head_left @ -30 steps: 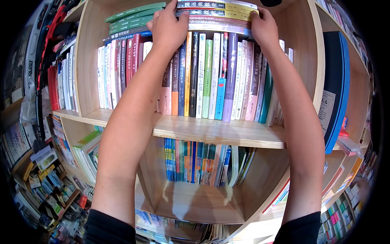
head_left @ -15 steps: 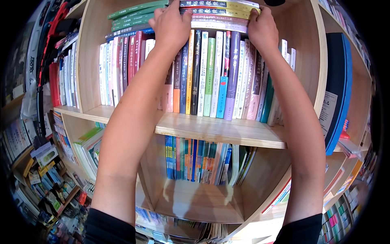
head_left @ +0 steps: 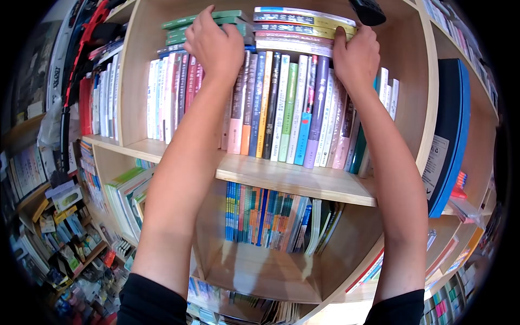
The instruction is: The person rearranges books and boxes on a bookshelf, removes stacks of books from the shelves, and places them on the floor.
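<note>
Flat books with yellow, white and pinkish spines form a stack point(head_left: 295, 27) on top of an upright row of books point(head_left: 281, 108). At the stack's right end is my right hand point(head_left: 357, 59), its thumb against the spines and its fingers bent round the end, partly hidden. To the left, my left hand point(head_left: 216, 51) is in front of a second flat stack of green books point(head_left: 179, 33), fingers apart and touching or nearly touching them. A narrow gap separates the two stacks. My left hand and forearm hide part of the upright row.
The wooden shelf board point(head_left: 292, 181) runs below the upright row. Lower down, thin books point(head_left: 265, 216) fill part of a compartment. A blue-edged dark panel point(head_left: 449, 135) stands to the right. A black object point(head_left: 368, 12) juts in at the top, near my right hand.
My left hand has left the end of the yellow-and-white stack and shifted left to the green books. The right hand remains at its stack's right end. The view has tilted up slightly.
</note>
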The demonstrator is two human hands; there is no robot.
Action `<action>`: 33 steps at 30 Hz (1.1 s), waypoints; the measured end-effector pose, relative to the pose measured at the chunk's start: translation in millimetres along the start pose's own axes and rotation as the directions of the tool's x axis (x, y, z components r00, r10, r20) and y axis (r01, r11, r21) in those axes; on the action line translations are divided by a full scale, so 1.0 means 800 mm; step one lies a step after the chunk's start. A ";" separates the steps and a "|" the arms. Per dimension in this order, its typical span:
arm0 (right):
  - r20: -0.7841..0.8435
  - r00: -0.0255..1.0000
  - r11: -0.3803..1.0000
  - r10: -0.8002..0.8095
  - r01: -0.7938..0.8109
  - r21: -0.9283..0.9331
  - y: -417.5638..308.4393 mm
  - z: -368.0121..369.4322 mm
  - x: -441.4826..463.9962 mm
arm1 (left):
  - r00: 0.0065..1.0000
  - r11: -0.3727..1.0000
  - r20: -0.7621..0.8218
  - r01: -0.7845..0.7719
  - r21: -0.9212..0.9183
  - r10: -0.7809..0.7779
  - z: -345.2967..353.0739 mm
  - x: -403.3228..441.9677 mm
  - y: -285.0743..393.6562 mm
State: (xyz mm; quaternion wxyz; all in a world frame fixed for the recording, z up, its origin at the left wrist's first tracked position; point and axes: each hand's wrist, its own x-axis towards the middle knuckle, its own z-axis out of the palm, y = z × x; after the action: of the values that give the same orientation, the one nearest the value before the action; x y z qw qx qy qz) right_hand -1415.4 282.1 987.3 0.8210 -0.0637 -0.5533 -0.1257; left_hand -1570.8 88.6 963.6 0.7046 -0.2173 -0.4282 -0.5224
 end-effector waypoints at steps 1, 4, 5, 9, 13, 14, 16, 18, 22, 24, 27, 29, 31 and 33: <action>0.004 1.000 1.000 0.000 0.000 0.016 -0.002 -0.002 -0.003 | 1.000 1.000 -0.004 -0.002 0.016 0.002 0.001 -0.003 -0.003; -0.015 0.997 0.997 -0.073 0.073 -0.011 -0.008 -0.006 -0.001 | 0.999 0.982 0.003 -0.043 0.186 0.043 0.016 0.010 -0.020; -0.020 0.997 0.998 -0.070 0.070 -0.001 -0.008 -0.006 -0.001 | 0.999 0.980 -0.002 -0.050 0.193 0.051 0.014 0.020 -0.024; -0.023 0.997 0.996 -0.078 0.077 -0.046 -0.007 -0.003 -0.001 | 0.958 0.962 0.288 -0.073 0.263 -0.007 0.008 0.058 -0.024; -0.021 0.997 0.996 -0.077 0.075 -0.050 -0.008 -0.004 -0.001 | 0.809 0.939 0.577 -0.102 0.330 -0.115 0.014 0.072 -0.025; -0.023 0.997 0.996 -0.072 0.071 -0.048 -0.007 -0.004 -0.001 | 0.808 0.930 0.581 -0.133 0.342 -0.098 0.014 0.074 -0.028; -0.026 0.997 0.995 -0.079 0.078 -0.054 -0.007 -0.003 -0.001 | 0.807 0.918 0.585 -0.166 0.361 -0.084 0.016 0.077 -0.032; -0.018 0.997 0.996 -0.073 0.072 -0.055 -0.008 -0.004 -0.001 | 0.778 0.910 0.606 -0.114 0.399 -0.169 0.019 0.078 -0.023; -0.023 0.997 0.996 -0.069 0.067 -0.051 -0.007 -0.003 -0.002 | 0.772 0.902 0.594 -0.063 0.427 -0.228 0.020 0.075 -0.009; -0.031 0.997 0.996 -0.075 0.073 -0.047 -0.007 -0.004 -0.003 | 0.745 0.896 0.622 -0.074 0.437 -0.242 0.025 0.076 -0.011; -0.007 0.998 0.996 -0.063 0.063 -0.066 -0.008 -0.005 -0.003 | 0.746 0.905 0.633 -0.101 0.414 -0.206 0.029 0.075 -0.019; -0.019 0.998 0.996 -0.064 0.063 -0.059 -0.008 -0.006 -0.002 | 0.741 0.908 0.643 -0.111 0.403 -0.195 0.028 0.076 -0.027; -0.013 0.998 0.996 -0.064 0.064 -0.055 -0.007 -0.006 -0.003 | 0.734 0.913 0.654 -0.122 0.390 -0.182 0.024 0.077 -0.035; -0.009 0.998 0.996 -0.063 0.063 -0.055 -0.006 -0.005 -0.003 | 0.721 0.926 0.678 -0.144 0.349 -0.143 0.017 0.079 -0.041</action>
State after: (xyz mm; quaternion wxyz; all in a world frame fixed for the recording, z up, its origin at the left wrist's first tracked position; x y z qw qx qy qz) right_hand -1414.0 276.9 983.2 0.8175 -0.0681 -0.5470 -0.1671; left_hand -1600.9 52.4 1018.7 0.5213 -0.2571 -0.7523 -0.3103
